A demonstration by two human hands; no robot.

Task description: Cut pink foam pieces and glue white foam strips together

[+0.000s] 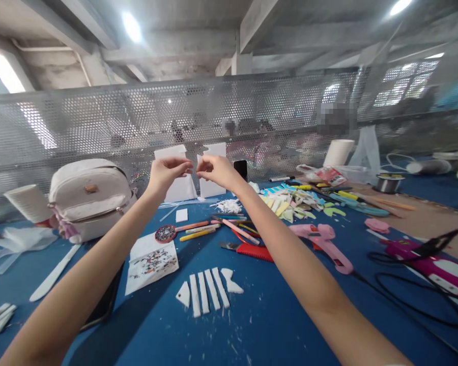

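Note:
Both my arms stretch out over a blue table. My left hand and my right hand are raised side by side, fingertips pinched and almost touching. Whatever they pinch is too small to make out. Behind the hands stand two white foam boards against a perforated metal screen. Below, on the table, lie several cut white foam strips in a row, and a sheet of paper with dark specks.
A white handbag sits at the left. A pink glue gun, a second glue gun with black cable, pens, a red cutter, coloured foam scraps, and paper rolls lie around. People sit behind the screen.

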